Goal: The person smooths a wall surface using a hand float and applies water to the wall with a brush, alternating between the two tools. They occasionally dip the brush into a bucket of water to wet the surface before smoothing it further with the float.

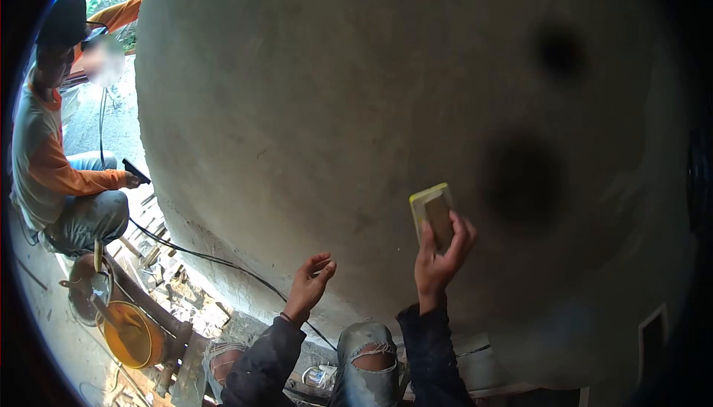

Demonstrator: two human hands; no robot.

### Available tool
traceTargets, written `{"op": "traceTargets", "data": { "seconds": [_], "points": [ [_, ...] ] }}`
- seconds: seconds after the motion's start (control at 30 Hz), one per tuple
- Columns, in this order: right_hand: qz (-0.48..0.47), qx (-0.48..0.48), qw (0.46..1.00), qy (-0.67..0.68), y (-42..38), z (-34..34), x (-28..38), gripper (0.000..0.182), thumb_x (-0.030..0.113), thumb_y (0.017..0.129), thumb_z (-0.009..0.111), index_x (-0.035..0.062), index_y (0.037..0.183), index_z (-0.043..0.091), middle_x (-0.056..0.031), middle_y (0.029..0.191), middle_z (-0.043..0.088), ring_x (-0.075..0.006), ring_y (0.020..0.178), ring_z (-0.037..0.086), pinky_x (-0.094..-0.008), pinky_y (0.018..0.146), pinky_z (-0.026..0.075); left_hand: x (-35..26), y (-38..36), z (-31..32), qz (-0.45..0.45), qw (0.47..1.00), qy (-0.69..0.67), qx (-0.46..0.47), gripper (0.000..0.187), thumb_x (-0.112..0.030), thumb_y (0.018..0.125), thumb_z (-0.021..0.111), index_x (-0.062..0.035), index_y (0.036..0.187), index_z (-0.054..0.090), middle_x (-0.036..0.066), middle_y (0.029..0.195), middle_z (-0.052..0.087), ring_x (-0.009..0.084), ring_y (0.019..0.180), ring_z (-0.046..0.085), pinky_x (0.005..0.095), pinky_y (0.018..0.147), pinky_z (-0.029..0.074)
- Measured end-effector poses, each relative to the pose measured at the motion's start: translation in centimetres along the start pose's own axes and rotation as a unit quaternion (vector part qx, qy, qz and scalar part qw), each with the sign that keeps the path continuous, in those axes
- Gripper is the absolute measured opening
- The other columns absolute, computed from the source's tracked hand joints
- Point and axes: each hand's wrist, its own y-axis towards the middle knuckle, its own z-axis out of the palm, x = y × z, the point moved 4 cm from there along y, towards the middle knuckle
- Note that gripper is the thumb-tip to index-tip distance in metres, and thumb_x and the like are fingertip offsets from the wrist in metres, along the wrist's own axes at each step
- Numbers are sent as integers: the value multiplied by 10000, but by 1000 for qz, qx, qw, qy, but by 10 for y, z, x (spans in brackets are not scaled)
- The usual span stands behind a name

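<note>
My right hand (443,258) grips a rectangular block with a yellow edge (438,214), thumb on one side and fingers on the other. The block is raised against or close in front of the grey plastered wall (297,125); contact cannot be made out. To the left, my left hand (310,286) is lifted before the wall, fingers loosely bent and apart, holding nothing. Below both hands, my knee (369,359) shows through torn, dusty trousers.
At left, a co-worker (48,162) in an orange-sleeved shirt sits holding a dark object (136,171). A yellow bucket (159,344) with a tool in it stands near a grey basin (74,299). A black cable (215,260) runs along the wall's lower edge.
</note>
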Motion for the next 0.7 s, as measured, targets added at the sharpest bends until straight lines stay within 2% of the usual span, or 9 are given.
{"op": "traceTargets", "data": {
  "seconds": [0.03, 0.07, 0.13, 0.23, 0.3, 0.37, 0.5, 0.57, 0.7],
  "points": [
    [-43, -59, 996, -49, 12, 11, -15, 452, 172, 873, 768, 79, 1279, 591, -126, 1199, 562, -341, 1085, 559, -461, 898, 445, 19, 2, -3, 1, 1000, -1, 8, 475, -278, 980, 661, -5, 1349, 541, 144, 1224, 648, 199, 1083, 643, 328, 946, 495],
    [-45, -65, 995, -54, 22, 20, -27, 452, 172, 873, 768, 79, 1279, 591, -126, 1199, 562, -341, 1085, 559, -461, 898, 445, 17, 2, -5, -4, 1000, 4, 1, 443, -257, 978, 661, -2, 1325, 555, 142, 1207, 656, 200, 1053, 655, 326, 931, 502],
    [-156, -43, 977, -140, 49, 35, -35, 454, 234, 881, 764, 81, 1271, 588, -111, 1196, 570, -320, 1073, 562, -468, 887, 423, 9, -1, -6, 14, 1000, 3, 4, 391, -224, 973, 667, 5, 1276, 576, 144, 1135, 684, 200, 953, 692, 325, 857, 535],
    [-154, -132, 955, -218, 164, 32, -6, 467, 331, 892, 740, 100, 1270, 592, -109, 1196, 578, -312, 1078, 560, -477, 865, 406, 29, 4, -12, 62, 996, 56, 14, 386, -237, 969, 670, -6, 1265, 581, 147, 1095, 701, 210, 919, 708, 330, 812, 551],
    [-137, -175, 946, -234, 211, 25, 23, 463, 350, 894, 734, 110, 1267, 598, -109, 1194, 581, -311, 1075, 561, -478, 860, 406, 22, -4, -11, 36, 993, 112, 1, 390, -251, 958, 679, -21, 1258, 585, 154, 1080, 712, 243, 896, 722, 337, 784, 564],
    [-145, -169, 941, -256, 213, 38, 39, 480, 374, 884, 739, 125, 1274, 609, -106, 1186, 585, -311, 1072, 564, -481, 864, 398, 22, -9, -4, 33, 989, 145, 13, 399, -273, 951, 682, -39, 1261, 587, 159, 1106, 711, 276, 909, 730, 349, 795, 567],
    [-180, -4, 955, -235, 45, 54, -12, 470, 370, 880, 740, 134, 1268, 616, -86, 1180, 586, -314, 1054, 564, -483, 863, 385, 29, -12, 5, 66, 984, 156, 52, 399, -290, 949, 678, -48, 1253, 588, 158, 1105, 711, 284, 902, 738, 358, 797, 569],
    [-190, -55, 955, -221, 102, 59, -2, 470, 372, 878, 742, 138, 1266, 618, -78, 1179, 589, -309, 1047, 566, -480, 855, 383, 25, -18, 2, 20, 966, 252, 61, 401, -299, 941, 680, -60, 1250, 586, 153, 1097, 712, 280, 888, 741, 367, 791, 568],
    [-160, -149, 952, -213, 189, 45, 41, 453, 368, 881, 740, 152, 1262, 624, -69, 1178, 598, -294, 1032, 573, -476, 839, 378, 18, -30, 10, 29, 957, 279, 73, 421, -310, 930, 689, -77, 1261, 572, 155, 1113, 704, 287, 881, 741, 388, 774, 570]
  ]
}}
